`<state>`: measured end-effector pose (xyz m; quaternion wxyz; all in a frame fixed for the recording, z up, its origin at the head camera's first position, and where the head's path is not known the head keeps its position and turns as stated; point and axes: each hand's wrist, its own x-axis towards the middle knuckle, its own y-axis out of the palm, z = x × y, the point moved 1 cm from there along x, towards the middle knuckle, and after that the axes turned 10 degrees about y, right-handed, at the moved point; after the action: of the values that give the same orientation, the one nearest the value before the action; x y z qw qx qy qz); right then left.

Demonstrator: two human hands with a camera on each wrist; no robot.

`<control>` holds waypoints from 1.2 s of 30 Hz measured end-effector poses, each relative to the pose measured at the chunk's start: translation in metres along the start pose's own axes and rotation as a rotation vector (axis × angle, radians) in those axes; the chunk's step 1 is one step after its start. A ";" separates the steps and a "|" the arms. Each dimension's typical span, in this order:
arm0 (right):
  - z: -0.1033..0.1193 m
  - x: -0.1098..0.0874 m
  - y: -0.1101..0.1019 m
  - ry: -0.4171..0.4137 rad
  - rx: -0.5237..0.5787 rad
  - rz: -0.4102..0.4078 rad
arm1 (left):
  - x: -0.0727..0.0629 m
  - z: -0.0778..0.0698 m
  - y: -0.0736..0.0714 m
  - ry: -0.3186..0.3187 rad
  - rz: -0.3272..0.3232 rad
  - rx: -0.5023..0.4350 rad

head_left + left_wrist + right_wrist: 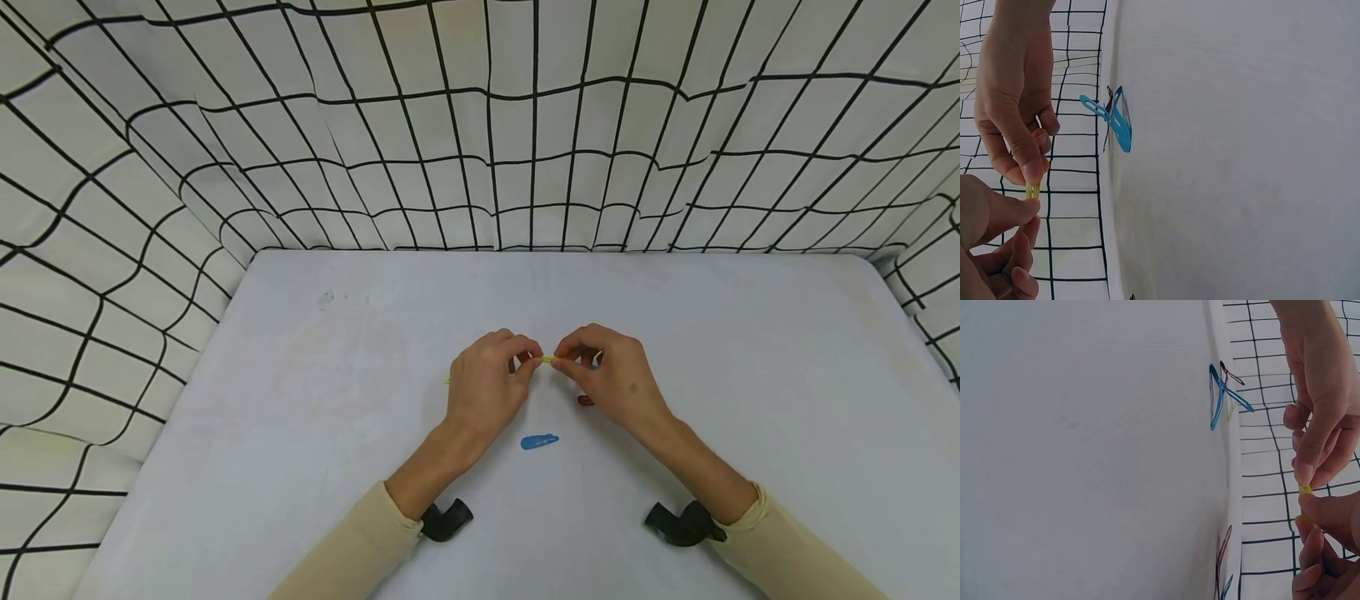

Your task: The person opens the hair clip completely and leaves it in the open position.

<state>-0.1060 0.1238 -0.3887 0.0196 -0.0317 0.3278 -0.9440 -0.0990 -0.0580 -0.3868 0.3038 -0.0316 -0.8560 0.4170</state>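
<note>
Evidently, everything hinges on the short line between two pinches: the small yellow clip [547, 359] sits between the left hand [487, 379] and the right hand [618, 375], its long axis running left to right across the scene, roughly along the line that joins the two sets of fingers. The left fingers grip its left end between thumb and forefinger; the right fingers pinch its right end in the same way. Neither hand is nearer, then, since both touch the clip, and only a short stretch of yellow shows between them. Both ends are hidden by the fingertips, so which end is the hinge cannot be told. The wrist views show the clip against the gridded backdrop [1072, 234], held up off the white surface [337, 333].

On the near side of the hands, between the forearms, a blue clip [540, 442] lies well apart from either set of fingers, its length also mostly left to right. A dark red clip [585, 401] peeks out beside the right hand, on its near left side, partly covered.
</note>
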 end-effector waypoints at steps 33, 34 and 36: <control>0.002 0.003 0.000 0.129 0.103 0.155 | 0.000 0.005 -0.005 -0.008 0.004 0.033; 0.002 0.004 0.000 0.148 0.119 0.178 | 0.000 0.005 -0.006 -0.007 0.004 0.033; 0.000 0.006 -0.001 0.173 0.141 0.217 | -0.001 0.005 -0.007 -0.005 0.003 0.034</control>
<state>-0.1117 0.1242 -0.3873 0.0954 0.0867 0.2624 -0.9563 -0.0998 -0.0657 -0.3846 0.3014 -0.0266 -0.8495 0.4323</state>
